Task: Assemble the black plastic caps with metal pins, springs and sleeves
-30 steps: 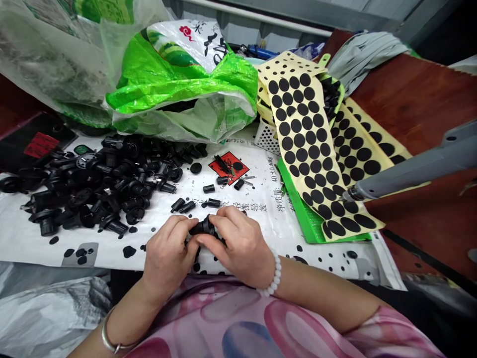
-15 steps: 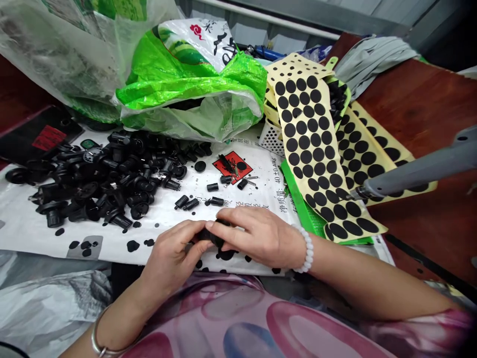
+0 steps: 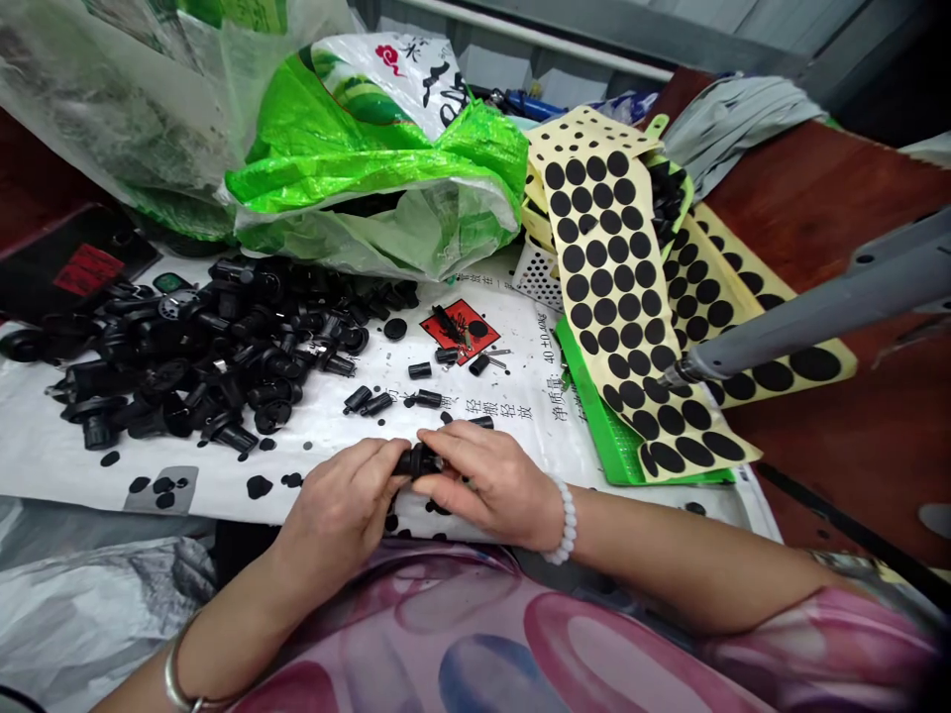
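My left hand (image 3: 338, 510) and my right hand (image 3: 482, 480) meet at the near edge of the white printed sheet (image 3: 520, 396). Both pinch one small black plastic part (image 3: 417, 461) between their fingertips; most of it is hidden by the fingers. A few loose black sleeves (image 3: 386, 399) lie just beyond the hands. To the left spreads a big heap of black plastic parts (image 3: 200, 347).
Yellow backing sheets with black round stickers (image 3: 620, 297) hang over a green tray (image 3: 616, 436) on the right. A grey tool (image 3: 802, 317) points in from the right over the brown table (image 3: 854, 198). Green and clear plastic bags (image 3: 357, 168) fill the back.
Both hands drifted right and forward half a second ago, then came back a little. They kept hold of the same black part throughout.
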The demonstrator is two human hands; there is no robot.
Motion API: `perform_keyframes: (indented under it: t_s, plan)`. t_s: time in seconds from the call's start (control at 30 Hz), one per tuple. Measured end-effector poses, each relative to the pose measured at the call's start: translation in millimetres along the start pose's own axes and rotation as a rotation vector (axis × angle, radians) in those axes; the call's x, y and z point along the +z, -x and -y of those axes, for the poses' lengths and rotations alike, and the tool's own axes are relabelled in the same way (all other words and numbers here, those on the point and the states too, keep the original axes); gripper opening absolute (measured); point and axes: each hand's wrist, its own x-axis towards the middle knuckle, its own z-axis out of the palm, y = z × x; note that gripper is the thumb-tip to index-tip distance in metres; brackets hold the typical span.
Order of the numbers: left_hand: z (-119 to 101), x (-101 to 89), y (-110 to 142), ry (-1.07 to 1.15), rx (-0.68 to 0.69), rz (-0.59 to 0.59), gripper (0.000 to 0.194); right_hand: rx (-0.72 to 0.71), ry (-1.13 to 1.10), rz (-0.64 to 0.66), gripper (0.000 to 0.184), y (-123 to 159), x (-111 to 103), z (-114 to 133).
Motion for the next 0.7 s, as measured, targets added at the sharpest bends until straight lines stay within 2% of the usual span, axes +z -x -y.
perform_keyframes:
  t_s: [0.1,0.2,0.27,0.33,0.37,0.43,0.57,0.7]
  plan:
    - [0,8.2,-1,-0.044,-0.027,-0.059,0.023,0.276,-0.081,0.054,0.037,-5,-1,4]
    - [-1,13.7,-2,0.078,-0.067,-0.087,0.021,0.378,-0.009,0.216,0.038,-10,-9,4]
    - [-2,13.5,-4,0.201,-0.125,-0.067,0.019,0.307,0.040,0.277,0.041,-13,-18,3]
    - [-3,10.8,-7,0.312,-0.182,-0.028,0.016,0.153,0.049,0.310,0.056,-16,-28,1]
    - [-3,9.2,-8,0.360,-0.203,-0.012,0.016,0.077,0.053,0.341,0.057,-17,-32,0]
    - [-3,5.9,-11,0.430,-0.227,0.001,0.015,-0.035,0.075,0.427,0.047,-20,-40,-3]
    - [-5,-0.1,-13,0.484,-0.217,0.026,0.014,-0.136,0.101,0.505,0.037,-28,-50,-8]
    - [-5,-6.5,-12,0.445,-0.188,0.045,0.017,-0.149,0.084,0.450,0.044,-30,-47,-8]
